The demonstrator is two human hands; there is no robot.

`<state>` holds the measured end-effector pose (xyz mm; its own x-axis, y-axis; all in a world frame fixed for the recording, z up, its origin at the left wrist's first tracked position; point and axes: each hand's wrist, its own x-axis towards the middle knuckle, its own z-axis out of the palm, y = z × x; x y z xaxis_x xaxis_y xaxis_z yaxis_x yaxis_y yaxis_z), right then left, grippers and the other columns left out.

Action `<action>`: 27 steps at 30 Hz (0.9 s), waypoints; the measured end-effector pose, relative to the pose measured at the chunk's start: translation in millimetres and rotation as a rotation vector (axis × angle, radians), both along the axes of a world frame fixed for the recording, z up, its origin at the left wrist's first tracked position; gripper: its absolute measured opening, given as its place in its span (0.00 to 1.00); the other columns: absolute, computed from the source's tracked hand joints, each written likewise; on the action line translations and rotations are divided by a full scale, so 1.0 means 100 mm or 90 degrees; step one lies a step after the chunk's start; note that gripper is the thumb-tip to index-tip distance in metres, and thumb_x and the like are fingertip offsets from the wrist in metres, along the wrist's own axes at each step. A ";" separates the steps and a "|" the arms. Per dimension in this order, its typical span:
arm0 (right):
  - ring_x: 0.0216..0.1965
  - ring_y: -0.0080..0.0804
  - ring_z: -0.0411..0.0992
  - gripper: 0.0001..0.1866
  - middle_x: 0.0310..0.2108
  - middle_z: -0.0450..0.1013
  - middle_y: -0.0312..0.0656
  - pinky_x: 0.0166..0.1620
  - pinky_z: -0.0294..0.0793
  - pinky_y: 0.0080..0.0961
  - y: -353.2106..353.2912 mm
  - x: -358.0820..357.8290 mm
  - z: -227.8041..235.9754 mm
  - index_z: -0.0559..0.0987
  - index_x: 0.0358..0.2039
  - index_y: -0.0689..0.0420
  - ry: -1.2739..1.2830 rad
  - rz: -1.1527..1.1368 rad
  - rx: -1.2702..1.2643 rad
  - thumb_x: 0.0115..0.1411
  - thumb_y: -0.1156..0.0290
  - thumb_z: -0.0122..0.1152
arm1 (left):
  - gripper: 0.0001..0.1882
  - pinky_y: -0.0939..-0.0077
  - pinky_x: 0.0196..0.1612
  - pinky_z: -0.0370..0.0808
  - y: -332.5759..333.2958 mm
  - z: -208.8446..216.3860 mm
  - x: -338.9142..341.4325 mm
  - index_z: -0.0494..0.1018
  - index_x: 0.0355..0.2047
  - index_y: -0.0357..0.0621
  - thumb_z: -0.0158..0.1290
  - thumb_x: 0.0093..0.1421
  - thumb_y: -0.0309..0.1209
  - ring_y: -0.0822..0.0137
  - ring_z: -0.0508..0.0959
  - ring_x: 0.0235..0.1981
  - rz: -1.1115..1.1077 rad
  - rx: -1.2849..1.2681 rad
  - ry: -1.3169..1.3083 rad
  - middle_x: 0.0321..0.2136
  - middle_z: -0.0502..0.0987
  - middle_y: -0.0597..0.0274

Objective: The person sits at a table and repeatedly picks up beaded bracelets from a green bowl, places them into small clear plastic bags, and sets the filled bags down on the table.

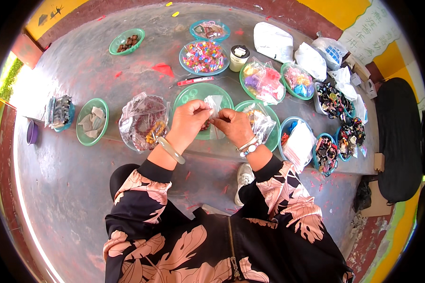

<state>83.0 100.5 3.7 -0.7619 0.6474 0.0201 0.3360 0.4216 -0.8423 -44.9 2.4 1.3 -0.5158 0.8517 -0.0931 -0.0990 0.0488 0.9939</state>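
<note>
My left hand (190,119) and my right hand (234,125) meet in front of me, fingers pinched together. Between them they grip a small clear plastic bag (215,104), its upper part standing above the fingertips. Below the bag lies a round green plastic tray (183,98), with some dark red beads (205,125) partly hidden by my left hand. Left of my wrist sits a large clear bag of dark red and amber bead bracelets (144,120). By my right hand is a green basin (273,137) with clear packets (260,120).
Farther off are a basin of colourful wrapped pieces (204,56), a lidded cup (239,57), a red marker (195,81) and a bowl of brown balls (127,43). Basins of hair ties (327,153) stand at right, a basin of grey cloth pouches (93,122) at left.
</note>
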 end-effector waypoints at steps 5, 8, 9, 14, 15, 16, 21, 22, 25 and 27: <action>0.25 0.32 0.71 0.16 0.24 0.72 0.42 0.28 0.68 0.28 -0.06 -0.04 -0.03 0.71 0.28 0.60 0.118 -0.055 0.123 0.44 0.67 0.68 | 0.10 0.80 0.18 0.66 0.01 0.05 0.03 0.72 0.22 0.34 0.53 0.54 0.30 0.77 0.71 0.15 0.071 -0.071 0.156 0.15 0.73 0.63; 0.26 0.39 0.71 0.17 0.25 0.71 0.43 0.29 0.69 0.31 -0.06 -0.02 0.02 0.70 0.29 0.57 0.109 0.004 0.286 0.42 0.67 0.68 | 0.13 0.79 0.18 0.66 0.01 0.12 0.02 0.72 0.21 0.33 0.53 0.54 0.32 0.75 0.71 0.14 0.066 -0.125 0.218 0.13 0.72 0.61; 0.27 0.41 0.71 0.16 0.25 0.71 0.44 0.29 0.69 0.33 -0.08 -0.02 0.02 0.70 0.29 0.58 0.120 0.006 0.306 0.43 0.68 0.68 | 0.13 0.78 0.18 0.66 0.01 0.15 0.03 0.72 0.20 0.33 0.53 0.54 0.33 0.75 0.71 0.14 0.064 -0.132 0.194 0.13 0.72 0.60; 0.25 0.43 0.71 0.12 0.23 0.71 0.44 0.29 0.70 0.33 -0.19 -0.03 -0.01 0.70 0.26 0.59 0.104 0.020 0.316 0.44 0.71 0.65 | 0.14 0.77 0.18 0.67 0.02 0.05 0.02 0.71 0.19 0.34 0.53 0.53 0.34 0.75 0.71 0.14 0.056 -0.101 0.162 0.13 0.72 0.60; 0.25 0.43 0.72 0.10 0.23 0.72 0.45 0.28 0.70 0.33 -0.18 -0.02 -0.03 0.71 0.25 0.59 0.103 0.013 0.300 0.45 0.71 0.64 | 0.14 0.77 0.18 0.67 0.02 0.07 0.02 0.71 0.18 0.34 0.53 0.53 0.34 0.75 0.72 0.15 0.056 -0.103 0.180 0.12 0.72 0.60; 0.24 0.43 0.72 0.09 0.22 0.72 0.45 0.28 0.70 0.32 -0.17 -0.02 -0.08 0.72 0.24 0.59 0.102 0.006 0.285 0.46 0.71 0.62 | 0.14 0.77 0.18 0.67 0.03 0.08 0.02 0.71 0.18 0.33 0.53 0.53 0.33 0.75 0.72 0.15 0.056 -0.105 0.199 0.12 0.71 0.60; 0.23 0.30 0.73 0.06 0.22 0.75 0.42 0.27 0.69 0.23 -0.09 0.00 -0.13 0.77 0.24 0.62 0.071 -0.018 0.017 0.50 0.72 0.59 | 0.12 0.79 0.26 0.73 0.03 0.06 0.02 0.72 0.26 0.34 0.52 0.57 0.33 0.75 0.74 0.23 0.020 -0.102 0.043 0.21 0.74 0.62; 0.23 0.27 0.72 0.06 0.23 0.75 0.40 0.27 0.69 0.22 -0.04 0.00 -0.14 0.78 0.25 0.61 0.064 -0.022 -0.084 0.50 0.71 0.59 | 0.11 0.79 0.28 0.74 0.03 0.08 0.03 0.72 0.28 0.35 0.52 0.58 0.33 0.75 0.74 0.25 0.012 -0.099 -0.024 0.24 0.75 0.63; 0.23 0.20 0.70 0.07 0.22 0.75 0.37 0.27 0.68 0.18 0.03 0.00 -0.14 0.79 0.28 0.61 0.087 -0.032 -0.291 0.51 0.71 0.60 | 0.10 0.75 0.35 0.76 0.02 0.00 0.01 0.71 0.33 0.35 0.50 0.59 0.32 0.71 0.76 0.31 -0.012 -0.063 -0.110 0.29 0.74 0.62; 0.23 0.18 0.69 0.07 0.22 0.75 0.35 0.28 0.68 0.17 0.05 0.01 -0.14 0.79 0.28 0.61 0.127 -0.031 -0.367 0.51 0.71 0.61 | 0.09 0.75 0.37 0.75 0.02 -0.02 -0.01 0.71 0.34 0.35 0.49 0.60 0.30 0.70 0.76 0.33 -0.049 -0.063 -0.130 0.30 0.74 0.62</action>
<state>83.6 105.7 -9.9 -0.7488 0.6303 -0.2051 0.1563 -0.1328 -0.9787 -45.5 3.9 -0.5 -0.4114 0.8696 -0.2730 -0.2892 0.1595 0.9439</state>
